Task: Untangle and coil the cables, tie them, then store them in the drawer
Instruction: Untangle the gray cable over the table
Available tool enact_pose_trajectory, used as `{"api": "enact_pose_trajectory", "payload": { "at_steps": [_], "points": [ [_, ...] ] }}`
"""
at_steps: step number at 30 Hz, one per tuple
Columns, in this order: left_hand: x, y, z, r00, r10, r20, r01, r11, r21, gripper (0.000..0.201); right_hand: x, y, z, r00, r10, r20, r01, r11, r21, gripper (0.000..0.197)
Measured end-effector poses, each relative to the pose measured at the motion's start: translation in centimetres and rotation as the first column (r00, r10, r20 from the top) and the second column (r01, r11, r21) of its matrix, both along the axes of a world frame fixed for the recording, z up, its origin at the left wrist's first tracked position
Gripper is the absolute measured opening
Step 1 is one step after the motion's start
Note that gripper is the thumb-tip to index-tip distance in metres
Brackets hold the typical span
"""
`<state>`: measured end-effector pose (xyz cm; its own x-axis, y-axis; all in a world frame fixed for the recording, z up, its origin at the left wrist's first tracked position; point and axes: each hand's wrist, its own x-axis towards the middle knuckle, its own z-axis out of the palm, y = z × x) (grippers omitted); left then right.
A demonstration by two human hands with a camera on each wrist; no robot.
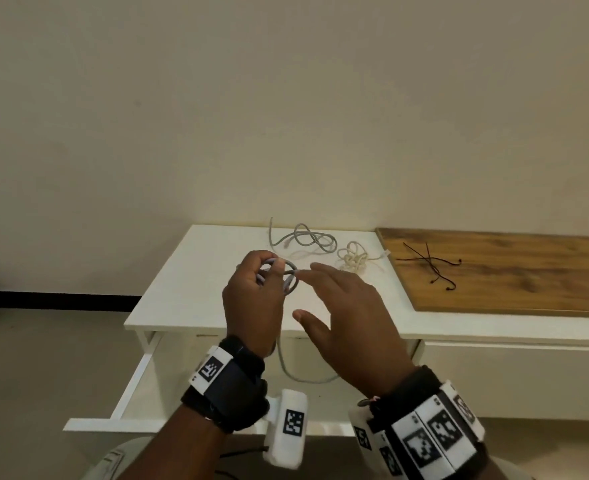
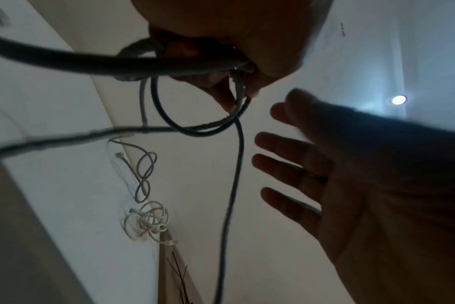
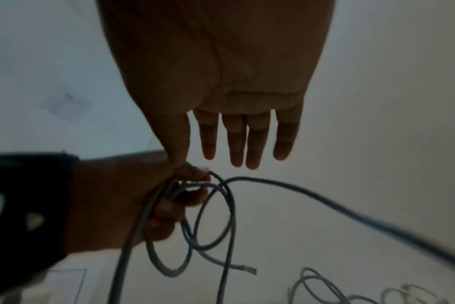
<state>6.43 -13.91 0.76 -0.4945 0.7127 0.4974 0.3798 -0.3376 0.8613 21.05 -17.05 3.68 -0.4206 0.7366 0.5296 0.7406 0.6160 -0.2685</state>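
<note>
Head view: left hand (image 1: pixel 251 299) grips the grey cable (image 1: pixel 291 277) coil above the white table (image 1: pixel 168 289); right hand (image 1: pixel 348 313) is spread, empty. Tangled cables (image 1: pixel 307 239), black ties (image 1: pixel 431 268) lie behind. Right wrist view alone shows the cable's plug (image 3: pixel 249 269).

The held cable (image 1: pixel 291 275) is pale grey with a lilac tint, the loose cable (image 1: pixel 307 239) behind it a plainer grey, and the knotted cord (image 1: pixel 353 259) cream. Thin ties (image 1: pixel 428 263) are black on a board (image 1: pixel 515 271) of brown wood grain with darker streaks. The table (image 1: pixel 189 271) and open drawer (image 1: pixel 137 379) are white. Wrist bands (image 1: pixel 227 382) are black, carrying white blocks printed with black-and-white square codes (blocky, like pixel patterns). The wall (image 1: pixel 286 98) is cream-beige, with a black strip (image 1: pixel 57 299) at its foot
</note>
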Motion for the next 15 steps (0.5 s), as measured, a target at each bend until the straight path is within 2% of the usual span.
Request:
{"api": "enact_pose_trajectory", "payload": {
  "at_steps": [3, 6, 8, 10, 12, 15],
  "points": [
    [0.4, -0.2, 0.2, 0.999, -0.047, -0.019, 0.048, 0.998, 0.040, 0.014, 0.5, 1.0, -0.6, 0.995, -0.072, -0.066, 0.079, 0.990, 0.113, 0.043],
    [0.5, -0.5, 0.3, 0.992, -0.115, -0.045, 0.118, 0.991, 0.063, 0.018, 1.3, 2.1, -1.1, 0.988, -0.144, -0.052, 0.149, 0.984, 0.096, 0.048],
    [0.6, -0.5, 0.1, 0.984, -0.165, -0.069, 0.168, 0.984, 0.056, 0.008, 1.9, 2.6, -1.5, 0.986, -0.160, -0.050, 0.163, 0.985, 0.059, 0.032],
    [0.5, -0.3, -0.1, 0.977, -0.180, -0.114, 0.185, 0.982, 0.040, 0.007, 2.3, 3.0, -1.6, 0.987, -0.133, -0.089, 0.138, 0.989, 0.055, 0.008],
    [0.2, 0.0, -0.5, 0.980, -0.150, -0.133, 0.151, 0.989, -0.006, 0.007, 2.5, 3.2, -1.4, 0.980, -0.078, -0.181, 0.087, 0.995, 0.046, 0.012],
    [-1.1, 0.6, -1.2, 0.995, -0.086, -0.043, 0.081, 0.992, -0.096, 0.010, 3.1, 2.8, 0.1, 0.923, 0.022, -0.383, -0.004, 0.999, 0.047, 0.011]
  ]
}}
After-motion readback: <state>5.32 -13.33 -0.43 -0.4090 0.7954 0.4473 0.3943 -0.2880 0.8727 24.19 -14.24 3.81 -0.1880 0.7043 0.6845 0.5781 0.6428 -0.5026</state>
